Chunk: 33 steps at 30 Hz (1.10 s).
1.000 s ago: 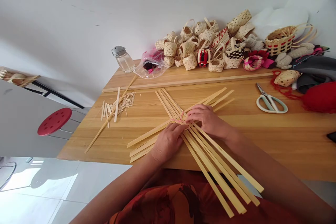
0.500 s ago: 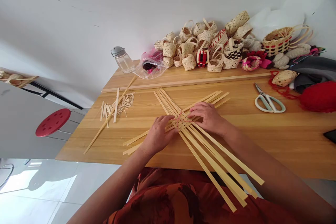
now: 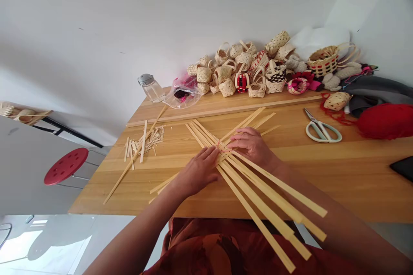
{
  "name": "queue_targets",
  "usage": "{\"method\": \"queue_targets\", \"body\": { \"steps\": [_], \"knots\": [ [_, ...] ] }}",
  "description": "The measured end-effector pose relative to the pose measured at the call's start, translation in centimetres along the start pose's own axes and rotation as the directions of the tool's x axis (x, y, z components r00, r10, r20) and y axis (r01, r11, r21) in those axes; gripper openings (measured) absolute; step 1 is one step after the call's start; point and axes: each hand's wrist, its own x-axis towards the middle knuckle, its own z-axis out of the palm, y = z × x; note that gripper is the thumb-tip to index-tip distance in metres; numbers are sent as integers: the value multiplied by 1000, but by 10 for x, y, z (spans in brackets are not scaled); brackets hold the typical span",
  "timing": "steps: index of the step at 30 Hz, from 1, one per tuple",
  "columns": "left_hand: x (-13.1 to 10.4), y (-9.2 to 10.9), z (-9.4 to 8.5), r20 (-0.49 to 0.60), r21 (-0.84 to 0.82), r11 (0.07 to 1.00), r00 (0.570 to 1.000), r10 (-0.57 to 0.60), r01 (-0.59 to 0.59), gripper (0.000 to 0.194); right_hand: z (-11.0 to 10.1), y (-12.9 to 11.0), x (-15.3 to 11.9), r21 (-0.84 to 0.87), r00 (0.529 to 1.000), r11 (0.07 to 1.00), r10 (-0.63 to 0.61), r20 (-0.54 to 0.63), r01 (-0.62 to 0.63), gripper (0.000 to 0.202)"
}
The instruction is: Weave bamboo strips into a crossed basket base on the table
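Observation:
A flat woven piece (image 3: pixel 225 152) of pale bamboo-like strips lies on the table between my hands, with red thread at its centre. Its long loose strips (image 3: pixel 271 212) run toward me past the table's front edge, and others fan out to the back and sides. My left hand (image 3: pixel 198 172) lies on the weave's left side, fingers stretched out flat and pressing on it. At the right side, my right hand (image 3: pixel 251 146) has its fingers curled and closed around strips by the weave's edge; the thumb is mostly hidden.
Scissors (image 3: pixel 323 132) lie to the right, near a red yarn ball (image 3: pixel 387 121). Small woven baskets (image 3: pixel 227 87) are piled along the back with a plastic bag (image 3: pixel 183 93) and a bottle (image 3: pixel 151 89). Strip offcuts (image 3: pixel 155 138) lie left. A red stool (image 3: pixel 66 166) stands beyond.
My left hand has moved onto the weave, its fingers now flatter and covering more of it. My right hand remains at the right edge, fingers more curled. The camera view has shifted slightly.

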Motion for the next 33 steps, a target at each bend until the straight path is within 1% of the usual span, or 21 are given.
{"method": "queue_targets", "body": {
  "steps": [2, 4, 5, 7, 9, 10, 12, 14, 15, 16, 18, 20, 22, 25, 27, 30, 33],
  "knots": [
    [8, 4, -9, -21, 33, 999, 999, -39, 40, 58, -4, -7, 1, -91, 995, 996, -1, -96, -8, 20],
    [18, 9, -26, -38, 39, 998, 998, -50, 51, 56, -10, -14, 2, -176, 975, 983, 11, -220, -51, 27],
    [24, 11, -38, -52, 43, 997, 997, -61, 63, 53, -14, -18, 2, -202, 957, 977, 12, -289, -73, 29],
    [34, 14, -66, -99, 70, 990, 988, -116, 124, 42, -20, -22, 3, -206, 923, 974, 5, -385, -92, 23],
    [42, 15, -98, -144, 61, 978, 971, -190, 200, 30, -23, -23, 3, -170, 912, 983, -5, -410, -71, 13],
    [45, 16, -114, -161, 15, 977, 965, -209, 214, 30, -23, -22, 3, -145, 917, 988, -4, -400, -58, 10],
    [46, 20, -140, -171, -162, 970, 963, -210, 183, 34, -21, -20, 3, -92, 927, 995, 7, -374, -45, 10],
    [42, 24, -156, -144, -374, 915, 966, -215, 148, 38, -19, -19, 5, -31, 926, 999, 10, -378, -23, 14],
    [39, 26, -159, -124, -477, 868, 967, -223, 139, 39, -20, -20, 6, 1, 921, 1000, 11, -389, -12, 17],
    [35, 27, -159, -107, -575, 807, 967, -232, 131, 39, -21, -23, 8, 29, 915, 1000, 13, -403, -1, 20],
    [28, 27, -150, -78, -750, 652, 963, -258, 114, 39, -27, -31, 12, 62, 900, 998, 22, -434, 5, 25],
    [22, 24, -134, -43, -865, 490, 954, -298, 114, 38, -37, -43, 18, 60, 889, 998, 27, -457, 1, 26],
    [17, 19, -116, 8, -919, 369, 944, -330, 137, 37, -46, -56, 24, 49, 888, 999, 26, -460, -4, 22],
    [13, 14, -94, 91, -955, 241, 941, -325, 175, 35, -52, -70, 37, 58, 900, 998, 50, -433, -28, 15],
    [11, 15, -84, 130, -967, 169, 938, -322, 192, 33, -51, -75, 47, 76, 909, 996, 78, -410, -52, 12],
    [8, 20, -77, 165, -975, 84, 923, -348, 205, 30, -43, -76, 58, 94, 912, 992, 111, -394, -80, 9],
    [6, 24, -75, 204, -971, 40, 902, -381, 237, 30, -35, -75, 65, 94, 912, 992, 116, -392, -86, 6]
  ]
}}
